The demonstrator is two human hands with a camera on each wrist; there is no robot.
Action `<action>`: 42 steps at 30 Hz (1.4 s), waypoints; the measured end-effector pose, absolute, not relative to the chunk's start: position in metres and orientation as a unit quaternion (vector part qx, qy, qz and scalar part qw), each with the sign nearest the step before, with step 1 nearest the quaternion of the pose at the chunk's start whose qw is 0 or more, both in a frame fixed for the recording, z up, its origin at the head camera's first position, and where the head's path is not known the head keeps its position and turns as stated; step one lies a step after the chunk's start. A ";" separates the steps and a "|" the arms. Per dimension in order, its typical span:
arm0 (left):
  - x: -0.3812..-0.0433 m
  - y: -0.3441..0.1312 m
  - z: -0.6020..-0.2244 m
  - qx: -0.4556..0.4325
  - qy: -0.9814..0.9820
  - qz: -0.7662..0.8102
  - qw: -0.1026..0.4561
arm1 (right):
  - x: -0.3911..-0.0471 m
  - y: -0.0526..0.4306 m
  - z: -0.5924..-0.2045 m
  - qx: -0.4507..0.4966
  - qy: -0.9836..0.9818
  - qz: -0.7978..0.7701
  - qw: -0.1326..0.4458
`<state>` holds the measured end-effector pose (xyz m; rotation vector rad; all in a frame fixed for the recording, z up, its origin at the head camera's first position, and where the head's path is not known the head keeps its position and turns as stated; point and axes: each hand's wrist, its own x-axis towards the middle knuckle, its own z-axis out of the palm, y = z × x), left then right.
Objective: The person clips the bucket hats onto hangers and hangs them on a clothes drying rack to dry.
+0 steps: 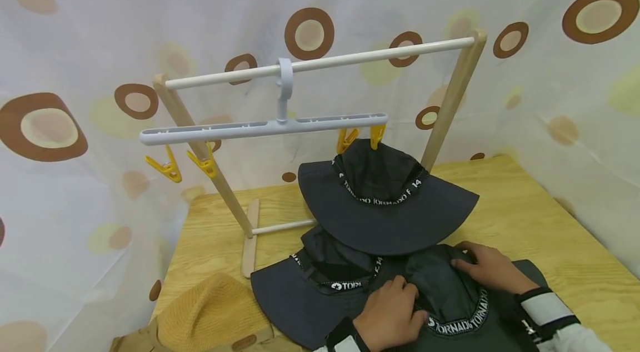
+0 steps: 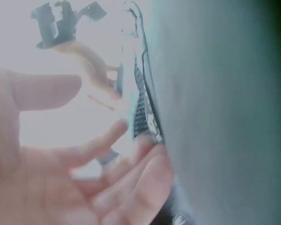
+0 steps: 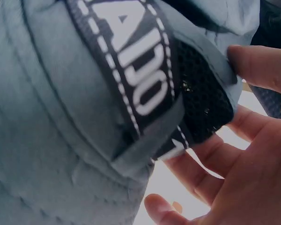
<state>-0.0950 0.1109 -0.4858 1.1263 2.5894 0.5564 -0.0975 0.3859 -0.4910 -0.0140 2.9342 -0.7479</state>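
A dark green bucket hat [image 1: 440,277] lies crown up on the table, its inner band lettered "TORNADO". My right hand [image 1: 487,267] pinches the far right side of its crown; in the right wrist view the thumb [image 3: 257,65] lies on the cloth edge and the fingers are behind it. At the hat's left side, my left hand [image 1: 390,313] touches the cloth with its fingertips. The left wrist view has its thumb [image 2: 47,91] standing apart from the hat. A navy bucket hat [image 1: 300,296] lies just left, partly behind my left hand.
Another navy hat [image 1: 390,224] hangs by a yellow clip [image 1: 377,135] from a grey hanger [image 1: 260,129] on a white-barred wooden rack [image 1: 452,99]. More yellow clips dangle from the hanger. A mustard knit hat [image 1: 215,313] lies at the table's front left. A patterned curtain stands behind.
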 end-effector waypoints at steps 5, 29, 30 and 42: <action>-0.098 0.115 -0.488 0.295 0.891 0.298 0.175 | -0.088 0.387 -0.492 -0.008 0.966 -0.255 0.031; -0.093 0.126 -0.433 0.264 0.851 0.422 0.168 | -0.046 0.364 -0.430 -0.070 0.950 -0.295 -0.069; -0.093 0.126 -0.432 0.266 0.849 0.432 0.149 | -0.046 0.361 -0.428 -0.077 0.948 -0.298 -0.079; -0.094 0.100 -0.404 0.324 0.775 0.542 0.037 | -0.040 0.327 -0.395 -0.101 0.921 -0.314 -0.207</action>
